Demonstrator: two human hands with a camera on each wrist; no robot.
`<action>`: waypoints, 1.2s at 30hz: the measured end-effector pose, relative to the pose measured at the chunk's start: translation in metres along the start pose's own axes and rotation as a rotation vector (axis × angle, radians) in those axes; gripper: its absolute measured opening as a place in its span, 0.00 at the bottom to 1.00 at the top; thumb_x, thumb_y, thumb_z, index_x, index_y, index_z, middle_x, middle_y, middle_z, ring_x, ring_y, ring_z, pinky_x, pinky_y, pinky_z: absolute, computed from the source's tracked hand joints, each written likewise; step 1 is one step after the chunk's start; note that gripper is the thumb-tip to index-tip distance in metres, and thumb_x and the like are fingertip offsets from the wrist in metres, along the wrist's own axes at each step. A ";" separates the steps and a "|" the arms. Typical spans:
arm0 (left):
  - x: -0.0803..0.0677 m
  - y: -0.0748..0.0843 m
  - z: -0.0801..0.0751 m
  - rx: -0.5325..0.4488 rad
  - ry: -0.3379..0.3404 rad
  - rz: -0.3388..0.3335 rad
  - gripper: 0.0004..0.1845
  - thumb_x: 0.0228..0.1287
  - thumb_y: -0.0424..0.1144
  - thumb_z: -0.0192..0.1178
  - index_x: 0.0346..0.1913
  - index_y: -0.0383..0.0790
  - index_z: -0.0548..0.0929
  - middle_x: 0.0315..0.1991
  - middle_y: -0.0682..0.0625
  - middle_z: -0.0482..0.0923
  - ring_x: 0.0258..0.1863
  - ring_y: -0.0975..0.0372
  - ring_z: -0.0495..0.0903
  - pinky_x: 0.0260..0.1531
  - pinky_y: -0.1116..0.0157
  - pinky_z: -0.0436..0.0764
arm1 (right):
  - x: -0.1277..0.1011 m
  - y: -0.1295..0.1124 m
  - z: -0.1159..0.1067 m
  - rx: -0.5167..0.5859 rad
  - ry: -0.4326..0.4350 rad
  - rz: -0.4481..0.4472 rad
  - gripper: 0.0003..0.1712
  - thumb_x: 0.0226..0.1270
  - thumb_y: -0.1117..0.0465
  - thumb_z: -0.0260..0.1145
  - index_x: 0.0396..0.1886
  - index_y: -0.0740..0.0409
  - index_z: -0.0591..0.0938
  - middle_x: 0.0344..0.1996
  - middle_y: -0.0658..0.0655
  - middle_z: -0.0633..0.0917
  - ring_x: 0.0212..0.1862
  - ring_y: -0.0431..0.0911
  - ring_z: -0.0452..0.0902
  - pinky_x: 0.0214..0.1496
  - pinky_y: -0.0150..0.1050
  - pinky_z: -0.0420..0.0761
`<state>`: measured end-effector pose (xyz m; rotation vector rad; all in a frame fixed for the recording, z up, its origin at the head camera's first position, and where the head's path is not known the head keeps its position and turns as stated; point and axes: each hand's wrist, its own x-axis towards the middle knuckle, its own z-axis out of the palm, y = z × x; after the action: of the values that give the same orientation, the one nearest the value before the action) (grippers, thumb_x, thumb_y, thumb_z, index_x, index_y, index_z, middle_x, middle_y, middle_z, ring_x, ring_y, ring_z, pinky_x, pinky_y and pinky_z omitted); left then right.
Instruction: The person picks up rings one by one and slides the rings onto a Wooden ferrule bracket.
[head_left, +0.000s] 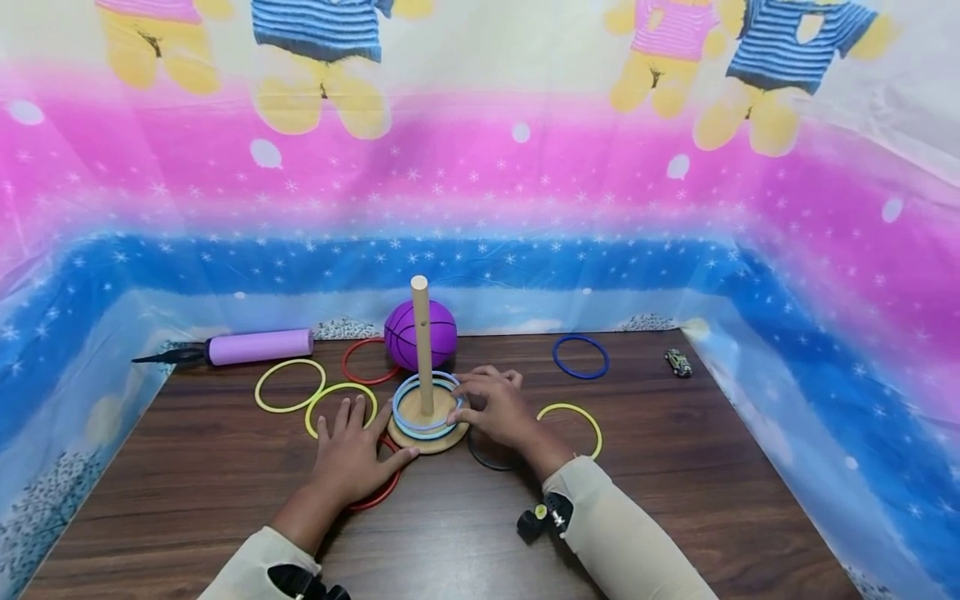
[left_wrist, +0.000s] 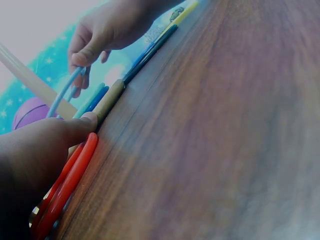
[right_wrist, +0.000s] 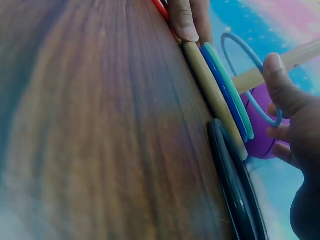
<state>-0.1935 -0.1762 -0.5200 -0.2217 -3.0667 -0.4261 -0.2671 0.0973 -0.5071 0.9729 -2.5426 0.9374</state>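
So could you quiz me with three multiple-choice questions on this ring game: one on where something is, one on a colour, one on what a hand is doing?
1. Where is the purple ball?
A. behind the wooden peg
B. at the table's near edge
C. beside the toy car

2. What colour is the ring under the left hand?
A. white
B. red
C. purple

3. What is the right hand doing?
A. lying flat on bare table
B. gripping the pump
C. pinching a light blue ring on the peg

Answers: 1 A, the ball sits just behind the wooden peg. 2 B, the red ring shows under the palm. 3 C, its fingers hold the light blue ring.
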 end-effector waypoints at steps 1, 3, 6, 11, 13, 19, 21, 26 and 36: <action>0.000 0.000 0.000 -0.002 0.000 -0.001 0.52 0.71 0.75 0.60 0.86 0.47 0.65 0.84 0.25 0.57 0.86 0.28 0.52 0.76 0.18 0.48 | 0.000 0.000 0.001 0.002 -0.006 0.008 0.23 0.58 0.49 0.85 0.51 0.52 0.94 0.65 0.55 0.90 0.66 0.53 0.81 0.64 0.59 0.59; -0.001 0.000 0.000 -0.003 -0.002 -0.003 0.52 0.71 0.75 0.60 0.87 0.47 0.65 0.84 0.25 0.57 0.86 0.28 0.52 0.76 0.18 0.48 | 0.000 0.000 0.002 0.009 -0.022 0.024 0.23 0.58 0.48 0.85 0.52 0.52 0.94 0.66 0.55 0.90 0.67 0.53 0.81 0.64 0.58 0.58; 0.000 -0.001 0.000 0.000 -0.001 -0.005 0.52 0.71 0.75 0.60 0.87 0.48 0.64 0.84 0.25 0.57 0.86 0.28 0.51 0.76 0.18 0.48 | 0.000 0.000 0.003 0.019 -0.026 0.032 0.23 0.59 0.48 0.85 0.52 0.51 0.94 0.66 0.55 0.89 0.66 0.52 0.81 0.64 0.56 0.57; 0.001 -0.002 0.000 0.012 0.001 -0.006 0.52 0.71 0.76 0.59 0.88 0.50 0.63 0.84 0.25 0.57 0.86 0.29 0.51 0.76 0.18 0.48 | 0.000 -0.001 0.004 0.032 -0.023 0.044 0.24 0.59 0.49 0.85 0.53 0.53 0.94 0.66 0.56 0.89 0.66 0.53 0.81 0.64 0.57 0.57; 0.001 -0.001 -0.001 0.012 0.000 -0.006 0.52 0.71 0.76 0.59 0.88 0.50 0.63 0.84 0.25 0.57 0.86 0.29 0.52 0.76 0.18 0.48 | 0.000 -0.002 0.003 0.032 -0.034 0.057 0.24 0.60 0.49 0.84 0.54 0.53 0.93 0.67 0.56 0.89 0.67 0.53 0.81 0.64 0.58 0.57; 0.001 -0.001 -0.001 0.006 0.003 -0.003 0.52 0.71 0.76 0.59 0.88 0.49 0.63 0.84 0.25 0.56 0.86 0.28 0.51 0.76 0.18 0.48 | 0.000 -0.001 0.002 0.024 -0.060 0.076 0.23 0.63 0.49 0.83 0.55 0.52 0.93 0.68 0.55 0.88 0.67 0.52 0.81 0.63 0.57 0.56; 0.001 0.000 -0.001 0.005 0.006 0.000 0.52 0.71 0.76 0.59 0.88 0.49 0.63 0.84 0.25 0.57 0.86 0.28 0.52 0.76 0.18 0.48 | 0.000 -0.001 0.002 0.022 -0.063 0.077 0.23 0.63 0.49 0.83 0.55 0.52 0.93 0.68 0.55 0.88 0.68 0.52 0.81 0.63 0.57 0.56; 0.000 0.000 -0.001 0.003 0.005 0.003 0.52 0.71 0.76 0.60 0.88 0.49 0.63 0.84 0.25 0.57 0.85 0.28 0.52 0.76 0.18 0.49 | -0.001 0.001 0.003 0.011 -0.065 0.057 0.23 0.62 0.49 0.83 0.55 0.52 0.93 0.67 0.57 0.88 0.69 0.52 0.81 0.64 0.59 0.58; 0.001 -0.001 0.001 0.005 -0.011 -0.002 0.53 0.71 0.76 0.59 0.88 0.49 0.62 0.85 0.25 0.56 0.86 0.28 0.51 0.76 0.18 0.48 | -0.002 -0.001 0.003 0.005 -0.114 0.065 0.24 0.63 0.49 0.83 0.56 0.53 0.93 0.69 0.57 0.87 0.72 0.53 0.80 0.67 0.62 0.59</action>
<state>-0.1946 -0.1770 -0.5209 -0.2210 -3.0783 -0.4187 -0.2652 0.0957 -0.5102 0.9774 -2.6821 0.9313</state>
